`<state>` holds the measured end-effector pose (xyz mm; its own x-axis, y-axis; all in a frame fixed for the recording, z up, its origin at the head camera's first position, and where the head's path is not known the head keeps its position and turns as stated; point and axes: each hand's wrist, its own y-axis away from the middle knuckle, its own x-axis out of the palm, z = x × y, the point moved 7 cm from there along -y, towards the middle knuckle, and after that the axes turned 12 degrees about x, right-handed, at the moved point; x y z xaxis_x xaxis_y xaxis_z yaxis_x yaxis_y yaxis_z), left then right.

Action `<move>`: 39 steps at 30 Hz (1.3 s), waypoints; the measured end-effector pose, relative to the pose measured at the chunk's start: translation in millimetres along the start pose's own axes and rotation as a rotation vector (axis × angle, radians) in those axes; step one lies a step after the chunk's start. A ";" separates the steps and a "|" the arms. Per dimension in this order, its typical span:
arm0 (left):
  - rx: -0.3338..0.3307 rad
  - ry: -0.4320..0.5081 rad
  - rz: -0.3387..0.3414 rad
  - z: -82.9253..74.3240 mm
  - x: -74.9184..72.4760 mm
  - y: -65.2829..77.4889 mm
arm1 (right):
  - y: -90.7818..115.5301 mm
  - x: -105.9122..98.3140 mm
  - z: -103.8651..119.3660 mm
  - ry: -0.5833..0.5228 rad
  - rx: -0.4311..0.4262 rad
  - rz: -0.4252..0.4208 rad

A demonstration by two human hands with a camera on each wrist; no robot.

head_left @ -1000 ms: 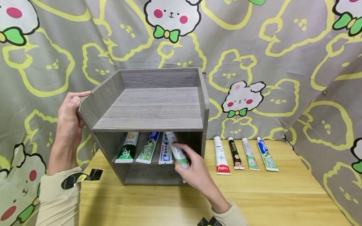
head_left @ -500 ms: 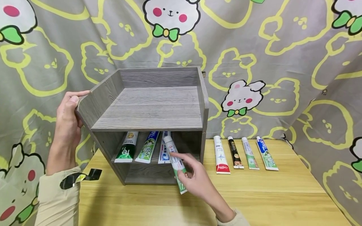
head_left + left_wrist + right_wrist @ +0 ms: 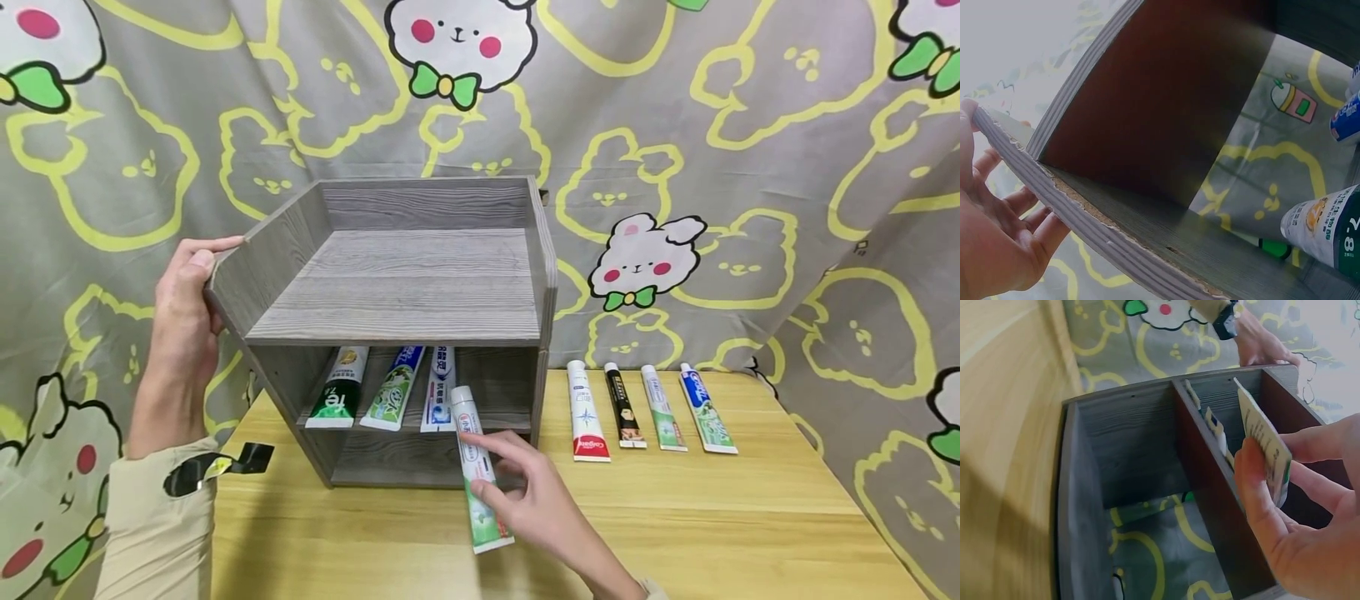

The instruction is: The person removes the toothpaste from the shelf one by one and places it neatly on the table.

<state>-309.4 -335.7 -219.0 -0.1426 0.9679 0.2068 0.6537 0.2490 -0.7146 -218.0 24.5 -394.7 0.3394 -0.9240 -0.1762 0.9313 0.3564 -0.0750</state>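
My left hand grips the upper left side panel of a grey wood-grain shelf unit, with the thumb at the edge. In the left wrist view its fingers lie behind that panel. In front of the unit, at its right, my right hand pinches a white and green toothpaste tube between thumb and fingers, cap end pointing up and away. On the middle shelf lie a dark green and white tube, a blue and green tube and a white and blue tube.
Right of the unit, several tubes lie in a row on the wooden table: a white and red Colgate tube, a black one, a pale green one and a blue-green one. A patterned curtain hangs behind.
My right hand has drawn the white and green tube out of the middle shelf, toward me, to in front of the unit. My left hand has kept its hold on the panel.
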 end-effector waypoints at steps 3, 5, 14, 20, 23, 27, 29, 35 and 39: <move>0.002 0.000 0.001 0.2 1.3 -0.2 | 4.7 -2.7 -5.6 -0.021 0.019 0.013; 0.000 0.005 0.003 0.5 1.6 -0.1 | 8.1 -4.4 -8.5 -0.041 0.022 0.028; -0.002 0.009 0.006 -1.1 0.6 0.3 | 23.1 -10.7 -14.5 -0.036 0.022 0.070; -0.004 0.001 0.008 0.2 0.1 -0.1 | 34.7 -15.9 -17.5 -0.028 0.062 0.062; -0.004 0.015 0.006 0.5 0.0 -0.2 | 40.3 -20.7 -22.7 -0.020 0.098 0.060; -0.003 0.014 0.005 0.6 -0.4 -0.1 | 47.9 -27.0 -30.7 -0.021 0.159 0.075; -0.001 0.005 0.001 0.4 -1.0 0.1 | 52.0 -29.3 -34.0 -0.027 0.184 0.079; 0.002 0.007 -0.004 0.1 -0.5 0.1 | 63.6 -38.3 -42.0 -0.053 0.223 0.064; 0.009 0.003 -0.001 -0.3 0.2 0.0 | 67.7 -44.3 -48.2 -0.046 0.210 0.056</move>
<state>-309.2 -335.6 -218.8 -0.1411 0.9676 0.2095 0.6471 0.2502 -0.7202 -176.4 96.3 -439.3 0.3923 -0.9107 -0.1295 0.9164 0.3747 0.1410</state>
